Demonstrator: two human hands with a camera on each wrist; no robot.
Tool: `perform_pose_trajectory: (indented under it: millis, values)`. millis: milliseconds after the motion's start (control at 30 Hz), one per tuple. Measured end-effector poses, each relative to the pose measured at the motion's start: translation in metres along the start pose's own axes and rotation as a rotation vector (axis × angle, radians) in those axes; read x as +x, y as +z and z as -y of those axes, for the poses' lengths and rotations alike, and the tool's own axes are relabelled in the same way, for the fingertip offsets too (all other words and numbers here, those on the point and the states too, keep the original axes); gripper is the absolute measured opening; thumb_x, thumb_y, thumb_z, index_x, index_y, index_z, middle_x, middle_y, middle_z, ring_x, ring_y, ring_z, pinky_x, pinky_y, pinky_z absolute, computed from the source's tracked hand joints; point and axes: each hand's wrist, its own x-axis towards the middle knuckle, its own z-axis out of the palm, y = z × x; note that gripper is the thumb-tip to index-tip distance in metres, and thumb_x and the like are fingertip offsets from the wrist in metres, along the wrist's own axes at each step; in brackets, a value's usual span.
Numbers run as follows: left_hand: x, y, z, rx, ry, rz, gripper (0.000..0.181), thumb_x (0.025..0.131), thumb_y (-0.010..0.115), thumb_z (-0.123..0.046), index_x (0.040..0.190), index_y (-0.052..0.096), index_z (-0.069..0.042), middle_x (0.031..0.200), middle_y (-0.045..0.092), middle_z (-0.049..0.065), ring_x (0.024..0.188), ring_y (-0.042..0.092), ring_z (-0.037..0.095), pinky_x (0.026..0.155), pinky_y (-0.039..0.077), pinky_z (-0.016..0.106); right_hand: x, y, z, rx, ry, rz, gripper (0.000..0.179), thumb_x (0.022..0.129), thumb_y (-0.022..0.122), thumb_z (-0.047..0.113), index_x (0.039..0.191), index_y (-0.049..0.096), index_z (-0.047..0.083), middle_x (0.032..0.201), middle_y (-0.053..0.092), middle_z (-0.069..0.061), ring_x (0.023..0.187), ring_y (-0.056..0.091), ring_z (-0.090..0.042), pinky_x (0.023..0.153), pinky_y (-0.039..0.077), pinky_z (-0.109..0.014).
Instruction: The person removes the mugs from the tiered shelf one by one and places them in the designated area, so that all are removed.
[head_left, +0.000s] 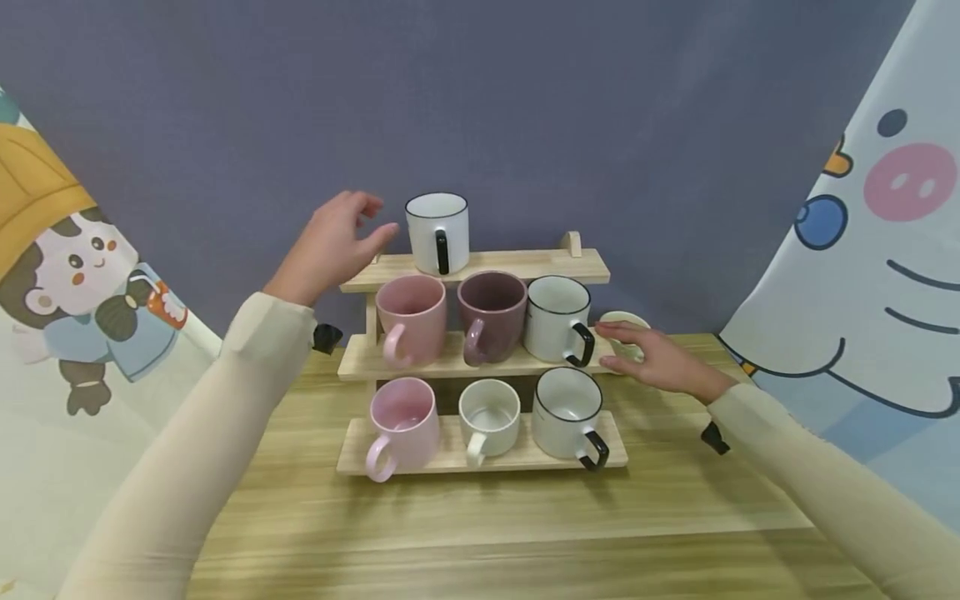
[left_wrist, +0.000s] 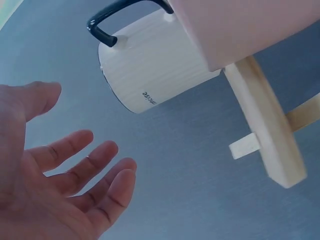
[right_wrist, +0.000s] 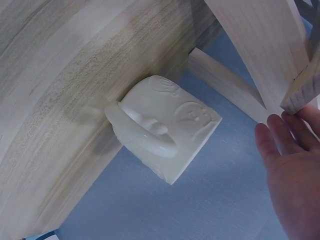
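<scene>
My left hand is held in the air left of a white mug with a black rim and handle, which stands on the rack's top shelf. Its fingers are loosely bent and hold nothing; the left wrist view shows a gap between them and the mug. My right hand is at the right end of the middle shelf, beside another black-handled white mug. In the right wrist view its fingertips are right at the shelf's end. Behind that hand, partly hidden, a cream mug with raised patterns stands on the table.
The three-tier wooden rack also holds a pink mug and a mauve mug in the middle. On its bottom shelf are a light pink mug, a small cream mug and a black-rimmed white mug. Behind hangs a grey-blue cloth.
</scene>
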Motion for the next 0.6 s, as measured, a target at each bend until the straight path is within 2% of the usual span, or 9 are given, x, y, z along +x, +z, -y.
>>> perform_pose_trajectory:
  millis: [133,333,467,600]
  values:
    - [0.018,0.000,-0.012,0.041,-0.024,0.082,0.060,0.093,0.053,-0.045,0.133,0.046,0.000,0.130,0.048,0.018,0.119,0.044,0.034,0.097,0.036,0.048,-0.003,-0.003,0.000,-0.004,0.011,0.002,0.059,0.093,0.061,0.035,0.140,0.044,0.003,0.143,0.039,-0.020,0.131,0.034,-0.037,0.100,0.031,-0.056]
    - [0.044,-0.002,-0.028,0.084,-0.077,0.242,0.082,0.090,0.052,-0.056,0.143,0.031,0.003,0.141,0.038,0.022,0.129,0.035,0.037,0.101,0.031,0.051,-0.004,-0.004,0.000,0.000,0.033,0.009,0.061,0.093,0.060,0.038,0.140,0.043,0.004,0.144,0.038,-0.019,0.131,0.033,-0.037,0.101,0.030,-0.057]
    - [0.057,0.002,-0.030,0.114,-0.087,0.333,0.088,0.088,0.052,-0.059,0.145,0.026,0.004,0.143,0.034,0.025,0.130,0.033,0.037,0.101,0.031,0.052,-0.003,-0.001,0.000,0.003,0.050,0.021,0.063,0.092,0.059,0.041,0.141,0.043,0.005,0.145,0.037,-0.017,0.133,0.032,-0.035,0.101,0.030,-0.056]
    - [0.065,0.005,-0.029,0.129,-0.074,0.368,0.093,0.086,0.051,-0.062,0.147,0.022,0.003,0.146,0.030,0.024,0.133,0.030,0.037,0.103,0.029,0.053,-0.001,-0.001,0.001,0.007,0.040,0.017,0.063,0.092,0.059,0.041,0.141,0.043,0.005,0.145,0.037,-0.015,0.133,0.032,-0.034,0.102,0.030,-0.054]
